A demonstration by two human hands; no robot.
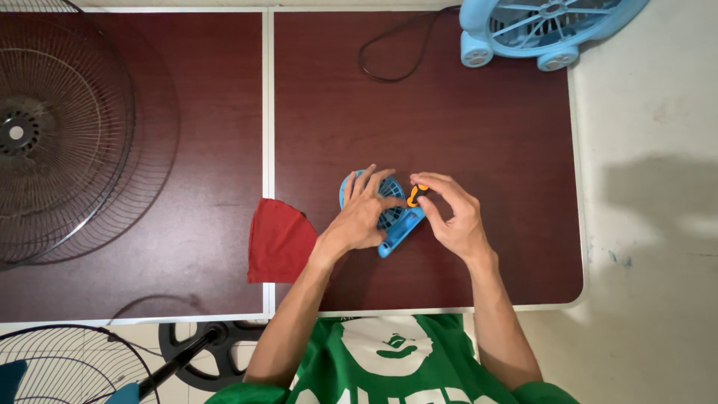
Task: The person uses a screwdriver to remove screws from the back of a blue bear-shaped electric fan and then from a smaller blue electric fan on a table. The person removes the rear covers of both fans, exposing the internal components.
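The left hand (361,217) presses the small blue fan (390,217) flat on the tabletop (486,135), beside a red cloth (278,243). The right hand (452,217) fingers pinch what seems an orange screwdriver (413,196); keep it upright and steady.

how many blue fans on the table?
2. A small handheld blue fan lies under both hands at the table's middle; a larger light-blue desk fan stands at the far right corner, partly cut off by the frame.
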